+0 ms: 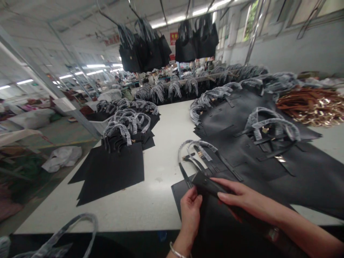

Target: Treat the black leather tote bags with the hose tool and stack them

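Both my hands hold a black leather bag panel (212, 218) at the near edge of the table. My left hand (190, 211) pinches its upper left edge, thumb and fingers closed. My right hand (239, 197) grips the folded-over top of the panel, thumb above and fingers partly hidden. Just beyond them lie plastic-wrapped handles (197, 145) with a gold-coloured buckle (199, 153) between them. Whether these handles belong to the held panel I cannot tell. To the right, a wide pile of black bag panels (242, 154) carries more wrapped handles (274, 125).
A stack of black panels with wrapped handles (115, 168) lies on the left of the white table (158, 186). Brown straps with gold hardware (314, 105) are heaped at the far right. Black bags (145, 50) hang overhead. Another wrapped handle (91, 225) rises at the near left.
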Action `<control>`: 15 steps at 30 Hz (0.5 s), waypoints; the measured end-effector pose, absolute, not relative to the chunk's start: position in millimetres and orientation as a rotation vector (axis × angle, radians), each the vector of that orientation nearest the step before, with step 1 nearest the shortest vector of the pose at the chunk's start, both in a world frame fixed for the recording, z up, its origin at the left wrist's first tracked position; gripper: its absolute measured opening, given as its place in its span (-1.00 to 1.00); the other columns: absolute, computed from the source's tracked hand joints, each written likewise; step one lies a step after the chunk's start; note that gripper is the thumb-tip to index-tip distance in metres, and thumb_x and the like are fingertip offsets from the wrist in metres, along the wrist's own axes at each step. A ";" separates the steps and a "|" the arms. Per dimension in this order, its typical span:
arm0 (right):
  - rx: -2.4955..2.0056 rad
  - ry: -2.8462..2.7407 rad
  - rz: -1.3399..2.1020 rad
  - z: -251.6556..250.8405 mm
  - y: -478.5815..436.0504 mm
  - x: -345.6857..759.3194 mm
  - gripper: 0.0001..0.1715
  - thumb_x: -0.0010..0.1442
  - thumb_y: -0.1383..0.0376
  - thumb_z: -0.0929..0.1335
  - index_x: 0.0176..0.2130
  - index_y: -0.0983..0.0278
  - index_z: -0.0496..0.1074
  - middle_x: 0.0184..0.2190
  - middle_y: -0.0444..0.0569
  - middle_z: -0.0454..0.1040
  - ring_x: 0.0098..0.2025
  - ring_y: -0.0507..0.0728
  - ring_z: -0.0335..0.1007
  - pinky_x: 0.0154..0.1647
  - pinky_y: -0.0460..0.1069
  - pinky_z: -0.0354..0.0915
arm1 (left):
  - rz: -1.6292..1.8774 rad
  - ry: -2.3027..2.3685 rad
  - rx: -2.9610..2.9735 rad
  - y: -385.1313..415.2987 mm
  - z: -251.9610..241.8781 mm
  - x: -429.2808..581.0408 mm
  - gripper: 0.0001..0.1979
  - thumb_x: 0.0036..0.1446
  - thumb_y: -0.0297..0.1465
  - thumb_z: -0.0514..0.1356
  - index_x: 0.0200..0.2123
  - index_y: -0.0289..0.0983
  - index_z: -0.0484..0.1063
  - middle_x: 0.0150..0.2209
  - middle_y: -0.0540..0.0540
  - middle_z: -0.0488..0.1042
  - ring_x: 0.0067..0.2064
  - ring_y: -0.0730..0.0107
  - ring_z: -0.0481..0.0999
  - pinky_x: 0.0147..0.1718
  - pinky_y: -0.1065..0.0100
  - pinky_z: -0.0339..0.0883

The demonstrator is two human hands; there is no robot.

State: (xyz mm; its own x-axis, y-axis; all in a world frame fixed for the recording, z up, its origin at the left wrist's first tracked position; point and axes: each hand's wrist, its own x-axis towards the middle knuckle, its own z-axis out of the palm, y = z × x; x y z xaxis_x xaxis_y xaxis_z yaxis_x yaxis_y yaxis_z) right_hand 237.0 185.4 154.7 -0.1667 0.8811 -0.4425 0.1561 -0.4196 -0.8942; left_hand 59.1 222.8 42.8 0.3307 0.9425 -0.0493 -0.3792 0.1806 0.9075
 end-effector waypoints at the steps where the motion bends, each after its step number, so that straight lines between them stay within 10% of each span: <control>1: -1.532 -1.191 1.578 154.1 187.6 238.3 -0.05 0.08 -0.07 0.40 0.32 0.19 0.11 -0.44 -0.17 0.39 -0.59 0.02 0.28 -0.62 -0.12 0.21 | 1.048 0.738 0.994 223.0 41.7 58.5 -0.64 0.10 -0.35 0.27 -0.01 -0.32 0.49 -0.03 -0.25 0.53 0.02 0.10 0.50 0.07 0.15 0.31; 10: -1.715 -1.215 1.445 119.2 168.3 281.5 -0.05 0.16 -0.05 0.36 0.36 0.26 0.01 -0.55 -0.20 0.37 -0.58 0.07 0.31 -0.59 -0.09 0.22 | 1.208 1.342 1.852 286.0 62.3 43.0 -0.62 0.07 -0.56 0.11 -0.01 -0.31 0.36 0.02 -0.26 0.40 0.10 0.13 0.37 0.15 0.10 0.19; 15: -1.796 -1.170 1.398 93.6 142.5 290.4 -0.04 0.17 -0.07 0.33 0.37 0.23 -0.01 -0.41 -0.09 0.52 -0.51 0.14 0.41 -0.55 -0.07 0.30 | 0.718 1.022 2.466 338.8 70.8 91.9 -0.74 0.15 -0.60 0.04 -0.15 -0.27 0.43 -0.13 -0.16 0.48 -0.06 0.26 0.45 0.01 0.26 0.32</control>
